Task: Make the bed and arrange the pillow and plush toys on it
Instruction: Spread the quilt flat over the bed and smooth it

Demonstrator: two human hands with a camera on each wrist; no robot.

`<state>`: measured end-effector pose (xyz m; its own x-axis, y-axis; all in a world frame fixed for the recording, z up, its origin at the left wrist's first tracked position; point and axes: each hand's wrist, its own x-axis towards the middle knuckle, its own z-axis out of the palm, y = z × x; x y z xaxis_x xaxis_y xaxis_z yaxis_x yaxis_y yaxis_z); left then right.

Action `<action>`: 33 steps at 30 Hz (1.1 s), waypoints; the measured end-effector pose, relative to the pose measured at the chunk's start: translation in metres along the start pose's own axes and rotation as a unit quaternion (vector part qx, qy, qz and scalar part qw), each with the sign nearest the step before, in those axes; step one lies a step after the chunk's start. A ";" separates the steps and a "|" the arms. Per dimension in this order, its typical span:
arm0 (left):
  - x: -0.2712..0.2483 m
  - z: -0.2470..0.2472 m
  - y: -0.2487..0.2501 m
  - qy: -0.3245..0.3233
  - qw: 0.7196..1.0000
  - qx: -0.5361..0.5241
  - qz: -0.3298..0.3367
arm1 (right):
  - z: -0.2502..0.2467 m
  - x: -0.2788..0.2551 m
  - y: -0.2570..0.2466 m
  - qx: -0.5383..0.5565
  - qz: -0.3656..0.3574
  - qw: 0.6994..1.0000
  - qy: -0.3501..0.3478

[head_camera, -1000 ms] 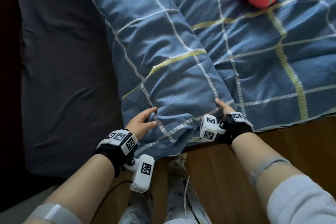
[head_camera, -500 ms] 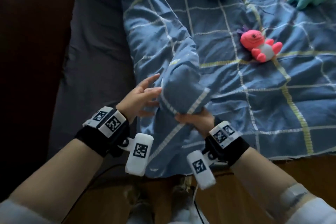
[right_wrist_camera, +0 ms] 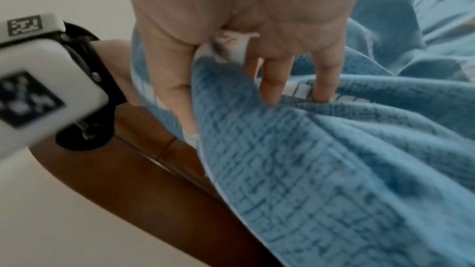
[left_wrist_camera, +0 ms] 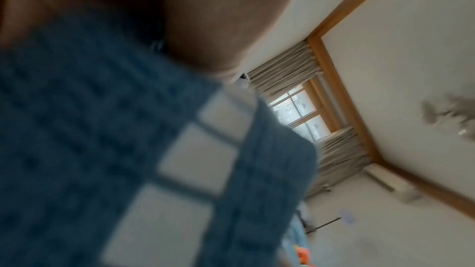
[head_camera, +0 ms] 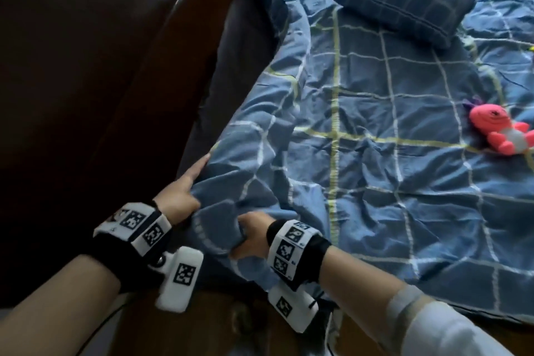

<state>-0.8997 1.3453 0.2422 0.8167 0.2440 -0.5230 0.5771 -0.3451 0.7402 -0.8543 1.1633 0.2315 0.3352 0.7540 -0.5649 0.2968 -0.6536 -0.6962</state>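
Observation:
A blue checked quilt [head_camera: 361, 130] with white and yellow lines covers the bed. My left hand [head_camera: 185, 191] grips its near left corner, one finger stretched along the edge. Just to the right, my right hand [head_camera: 248, 235] holds a bunched fold of the same corner; the right wrist view shows the blue cloth [right_wrist_camera: 321, 159] pinched between thumb and fingers. A blue checked pillow [head_camera: 401, 0] lies on the quilt at the far end. A pink plush toy [head_camera: 502, 133] lies at the right edge. The left wrist view is blurred, with blue cloth [left_wrist_camera: 90, 149] filling it.
A dark leather headboard or bed side [head_camera: 101, 66] rises on the left, with a strip of dark sheet [head_camera: 231, 37] bare beside the quilt. The wooden bed frame [head_camera: 231, 324] runs under my wrists. A window with curtains [left_wrist_camera: 300, 109] shows in the left wrist view.
Both hands have carried the folded-over strip of quilt to the left, and it now lies spread over much of the dark sheet. The view has swung up toward the pillow.

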 end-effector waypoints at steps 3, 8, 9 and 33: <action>0.001 -0.020 -0.081 0.055 0.997 0.031 -0.050 | 0.042 0.035 -0.003 0.020 0.010 0.998 -0.062; 0.009 -0.017 -0.172 0.100 0.973 0.057 -0.198 | 0.066 0.047 0.018 0.078 0.094 0.990 -0.066; 0.009 -0.014 -0.176 0.105 0.971 0.053 -0.209 | 0.066 0.046 0.027 0.057 0.103 0.991 -0.061; -0.013 -0.038 -0.188 0.105 0.940 0.132 -0.295 | 0.088 0.076 0.042 -0.013 0.157 0.986 -0.060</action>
<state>-1.0187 1.4415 0.1264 0.3523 0.6276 -0.6942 0.9323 -0.3003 0.2016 -0.8950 1.1990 0.1208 0.3072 0.5149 -0.8003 0.2178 -0.8567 -0.4676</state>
